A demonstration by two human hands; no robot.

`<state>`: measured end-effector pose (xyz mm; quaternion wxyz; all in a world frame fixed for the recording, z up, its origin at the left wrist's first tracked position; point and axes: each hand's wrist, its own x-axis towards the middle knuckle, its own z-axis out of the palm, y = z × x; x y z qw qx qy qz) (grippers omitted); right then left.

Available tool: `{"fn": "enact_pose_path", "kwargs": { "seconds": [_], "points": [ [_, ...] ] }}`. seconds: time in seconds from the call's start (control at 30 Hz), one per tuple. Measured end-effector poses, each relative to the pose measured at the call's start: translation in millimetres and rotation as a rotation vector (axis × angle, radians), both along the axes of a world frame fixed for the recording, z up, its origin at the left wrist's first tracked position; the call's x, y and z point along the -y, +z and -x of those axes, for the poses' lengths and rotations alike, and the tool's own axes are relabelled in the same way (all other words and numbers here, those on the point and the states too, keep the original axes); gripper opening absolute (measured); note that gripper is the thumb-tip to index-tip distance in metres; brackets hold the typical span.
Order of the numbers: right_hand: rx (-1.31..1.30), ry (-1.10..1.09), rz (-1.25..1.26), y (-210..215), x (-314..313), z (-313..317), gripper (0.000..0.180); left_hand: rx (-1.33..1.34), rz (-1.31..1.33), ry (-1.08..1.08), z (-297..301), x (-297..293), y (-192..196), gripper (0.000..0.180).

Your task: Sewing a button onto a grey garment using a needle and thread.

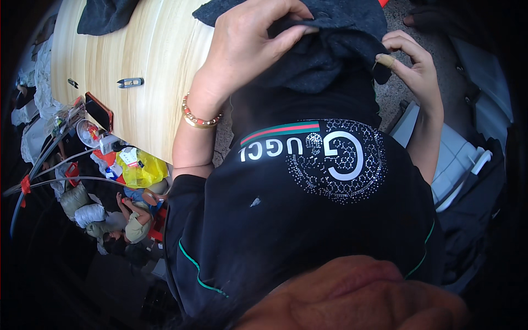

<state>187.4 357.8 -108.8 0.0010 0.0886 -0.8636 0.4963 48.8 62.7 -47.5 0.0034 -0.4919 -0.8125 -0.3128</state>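
A dark charcoal piece of cloth [324,60] is stretched between my two hands in front of my body, its upper part over the table. My left hand [256,44], with beaded bracelets at the wrist, pinches a fold of it between thumb and fingers. On the other side, my right hand [412,66] grips the cloth's edge between thumb and forefinger. A tan wrap covers the right thumb, and a short thin strand shows beside it. The cloth hides some of the left fingertips.
On the pale wooden table [159,60] lie thread snips [130,83], a smaller dark tool [72,83], a phone [99,112] and more dark cloth [107,16]. A yellow bag [146,171] hangs near its edge. Another person [135,220] sits left; pale plastic furniture [454,148] stands right.
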Motion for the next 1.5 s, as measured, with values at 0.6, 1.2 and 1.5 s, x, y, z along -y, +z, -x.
{"fn": "enact_pose_path", "kwargs": {
  "seconds": [0.6,1.2,1.5],
  "points": [
    [0.277,-0.360,0.340,-10,-19,-38,0.028,0.341,0.026,0.032,35,53,6,0.011],
    [-0.890,0.094,-0.367,143,119,37,0.027,0.481,-0.674,-0.251,-21,8,55,0.014],
    [-0.929,0.028,-0.408,93,96,52,0.031,1.246,-0.452,0.007,-20,13,41,0.027]
  ]
}}
